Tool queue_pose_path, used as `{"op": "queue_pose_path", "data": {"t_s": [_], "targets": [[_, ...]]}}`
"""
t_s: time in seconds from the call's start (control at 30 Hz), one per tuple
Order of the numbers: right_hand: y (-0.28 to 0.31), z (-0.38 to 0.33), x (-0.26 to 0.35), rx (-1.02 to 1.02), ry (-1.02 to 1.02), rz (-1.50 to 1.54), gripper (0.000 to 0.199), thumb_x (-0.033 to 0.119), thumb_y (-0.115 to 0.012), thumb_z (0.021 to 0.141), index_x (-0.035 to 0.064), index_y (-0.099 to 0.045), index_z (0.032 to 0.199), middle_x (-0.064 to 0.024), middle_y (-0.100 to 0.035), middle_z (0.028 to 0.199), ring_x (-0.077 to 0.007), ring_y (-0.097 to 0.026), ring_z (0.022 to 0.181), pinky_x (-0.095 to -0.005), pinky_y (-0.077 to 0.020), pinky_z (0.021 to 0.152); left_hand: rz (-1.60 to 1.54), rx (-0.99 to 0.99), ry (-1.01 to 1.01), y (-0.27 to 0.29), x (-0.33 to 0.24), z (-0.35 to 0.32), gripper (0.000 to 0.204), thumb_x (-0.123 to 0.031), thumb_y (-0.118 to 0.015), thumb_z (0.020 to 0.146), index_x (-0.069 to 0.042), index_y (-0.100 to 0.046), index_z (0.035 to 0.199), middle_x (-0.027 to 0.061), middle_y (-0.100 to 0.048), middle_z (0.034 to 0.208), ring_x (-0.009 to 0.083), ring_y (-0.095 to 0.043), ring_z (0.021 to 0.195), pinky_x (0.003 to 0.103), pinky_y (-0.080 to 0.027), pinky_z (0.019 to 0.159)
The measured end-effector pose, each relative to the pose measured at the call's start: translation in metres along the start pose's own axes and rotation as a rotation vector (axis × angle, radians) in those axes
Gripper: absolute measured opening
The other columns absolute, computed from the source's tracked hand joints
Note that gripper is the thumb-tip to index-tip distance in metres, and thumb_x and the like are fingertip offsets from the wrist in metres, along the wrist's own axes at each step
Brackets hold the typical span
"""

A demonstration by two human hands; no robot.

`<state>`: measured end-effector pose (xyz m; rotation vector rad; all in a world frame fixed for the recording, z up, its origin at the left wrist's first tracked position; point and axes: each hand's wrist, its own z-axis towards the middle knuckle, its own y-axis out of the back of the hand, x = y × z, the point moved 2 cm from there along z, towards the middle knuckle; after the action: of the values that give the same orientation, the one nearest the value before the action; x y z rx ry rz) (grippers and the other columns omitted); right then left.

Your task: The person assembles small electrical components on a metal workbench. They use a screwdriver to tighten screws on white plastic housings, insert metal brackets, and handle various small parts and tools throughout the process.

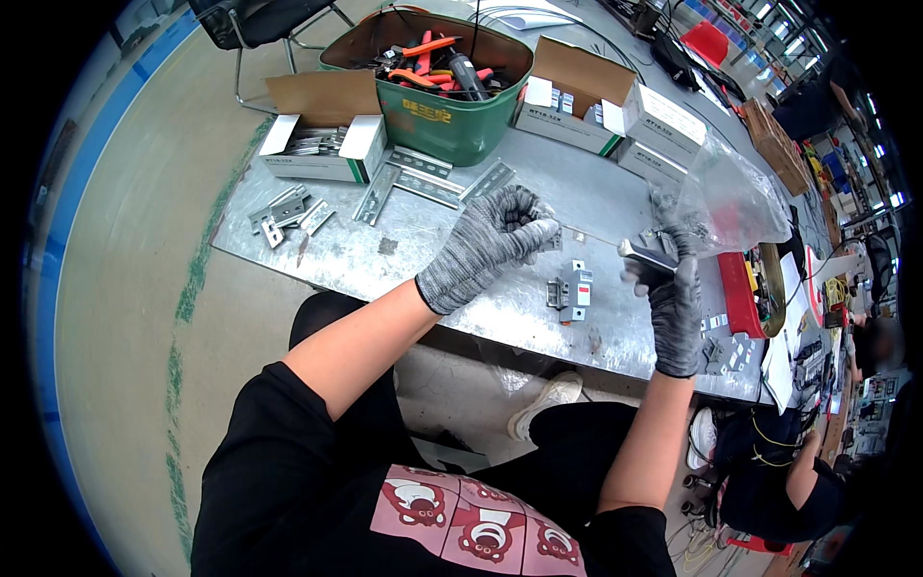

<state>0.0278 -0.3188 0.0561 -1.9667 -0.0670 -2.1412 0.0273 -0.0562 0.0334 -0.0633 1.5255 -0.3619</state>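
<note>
our black shirt with its pink print (461, 524) filled the bottom of the view, bare forearms rising from it. we had grey knit gloves on. our left hand (490, 240) was curled nearly into a fist over the bench (404, 250), fingertips pinched on a small part too hidden to name. our right hand (673, 288) gripped a small dark and pale component (646, 256) together with the neck of a clear plastic bag (731, 197). between the hands a grey module with a red mark (573, 293) lay on the bench. farther back sat metal rail pieces (423, 181), a green bin of tools (433, 82) and open cardboard boxes (322, 135).
</note>
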Motion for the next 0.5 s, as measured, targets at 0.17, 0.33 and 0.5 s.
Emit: {"op": "queue_pose_path", "data": {"t_s": [0.17,0.33,0.5], "targets": [[-0.004,0.001,-0.003,-0.078,0.203,-0.181,0.063,0.045,-0.058,0.094,0.0048,-0.043,0.14,-0.0122,-0.067,0.102,-0.0174,-0.067,0.082,-0.0245,-0.0495,0.067,-0.04,-0.009,-0.016,0.0,0.001,0.0,0.015,-0.018,-0.07,0.089,-0.005,-0.065,0.094,0.0021,-0.067,0.084,0.0048,-0.058,0.069,0.02,-0.048,0.062],[0.005,0.001,-0.004,-0.044,-0.054,-0.081,0.068,0.05,-0.059,0.092,0.0059,-0.041,0.141,-0.0102,-0.066,0.091,-0.0158,-0.066,0.081,-0.0219,-0.0479,0.062,-0.01,-0.008,-0.005,0.002,-0.001,-0.001,0.015,-0.018,-0.07,0.088,-0.005,-0.065,0.093,0.0027,-0.068,0.085,0.005,-0.059,0.069,0.02,-0.048,0.062],[-0.004,0.0,0.002,-0.079,0.173,-0.217,0.073,0.046,-0.06,0.092,0.0104,-0.03,0.148,-0.0126,-0.064,0.1,-0.0187,-0.067,0.084,-0.0247,-0.0516,0.069,-0.042,-0.003,-0.023,0.0,0.002,0.001,0.014,-0.017,-0.07,0.088,-0.005,-0.065,0.093,0.0013,-0.066,0.082,0.0047,-0.058,0.069,0.02,-0.047,0.062]]}}
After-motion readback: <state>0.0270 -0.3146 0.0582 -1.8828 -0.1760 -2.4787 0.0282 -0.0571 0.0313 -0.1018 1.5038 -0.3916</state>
